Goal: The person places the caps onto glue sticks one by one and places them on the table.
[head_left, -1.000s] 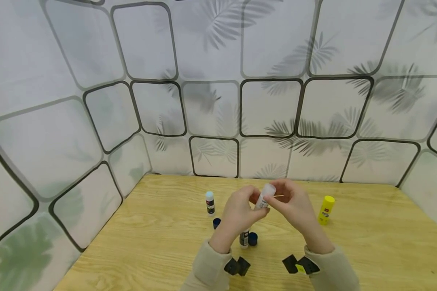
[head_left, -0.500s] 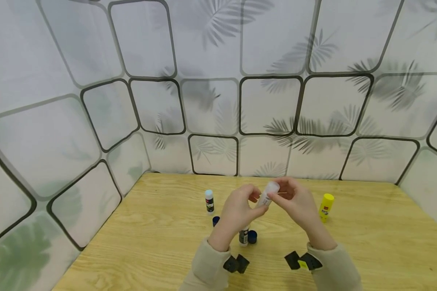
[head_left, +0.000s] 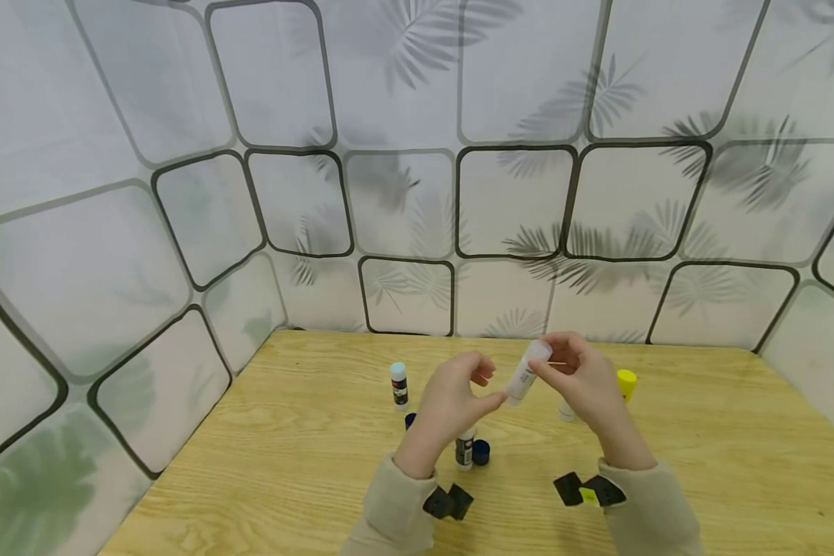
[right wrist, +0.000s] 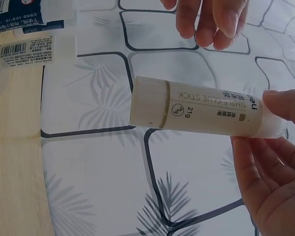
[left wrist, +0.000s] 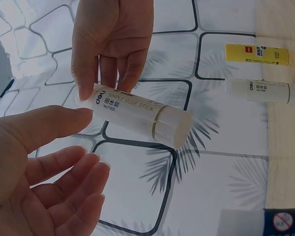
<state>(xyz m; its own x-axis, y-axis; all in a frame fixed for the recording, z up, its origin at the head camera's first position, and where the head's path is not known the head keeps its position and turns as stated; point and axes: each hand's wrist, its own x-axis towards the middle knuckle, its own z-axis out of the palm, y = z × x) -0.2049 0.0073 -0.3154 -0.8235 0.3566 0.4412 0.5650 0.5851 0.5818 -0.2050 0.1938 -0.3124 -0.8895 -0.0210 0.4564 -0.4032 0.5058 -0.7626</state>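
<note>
My right hand (head_left: 587, 382) pinches a white glue stick (head_left: 526, 378) at its upper end, between thumb and fingers, and holds it tilted above the table. In the right wrist view the glue stick (right wrist: 201, 108) lies across with its printed label showing. Close to its lower end is my left hand (head_left: 452, 398), fingers spread and loosely bent, holding nothing. In the left wrist view the left hand's thumb (left wrist: 64, 123) lies near the glue stick (left wrist: 142, 115); its fingers are apart from it. Behind my right hand stands a second white glue stick (head_left: 566, 411), partly hidden.
A yellow glue stick (head_left: 626, 384) stands at the right, partly covered by the right hand. At the left stand dark-labelled glue sticks, one with a pale blue top (head_left: 399, 386), one nearer (head_left: 464, 452). Two dark blue caps (head_left: 481, 452) lie by them on the wooden table (head_left: 306, 455).
The right hand has moved right and slightly up with the white glue stick, drawing it out of the left hand's fingers. A second white glue stick has come into sight behind.
</note>
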